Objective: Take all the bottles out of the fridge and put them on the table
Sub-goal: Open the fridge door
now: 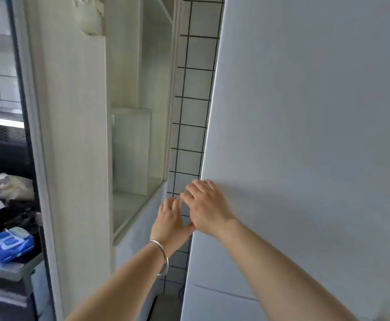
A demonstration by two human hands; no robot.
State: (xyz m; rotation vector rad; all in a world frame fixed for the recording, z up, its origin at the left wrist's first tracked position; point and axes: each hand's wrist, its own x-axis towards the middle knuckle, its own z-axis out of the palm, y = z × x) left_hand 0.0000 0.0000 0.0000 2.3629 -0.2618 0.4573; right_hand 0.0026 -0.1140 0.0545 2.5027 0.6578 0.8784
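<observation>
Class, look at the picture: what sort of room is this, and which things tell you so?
Probably a home kitchen. A tall pale fridge stands shut beside a tiled wall, with white shelves alongside. Both hands reach for the fridge's edge.

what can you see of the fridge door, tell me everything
The fridge door is a tall, plain, pale grey-white panel with a smooth matte look, filling the right side of the view. It appears shut; no bottles or interior show. A seam low down marks a second panel below. The right hand lies on its left edge, fingers reaching round it, and the left hand reaches in beside that edge, before the tiled wall.
</observation>
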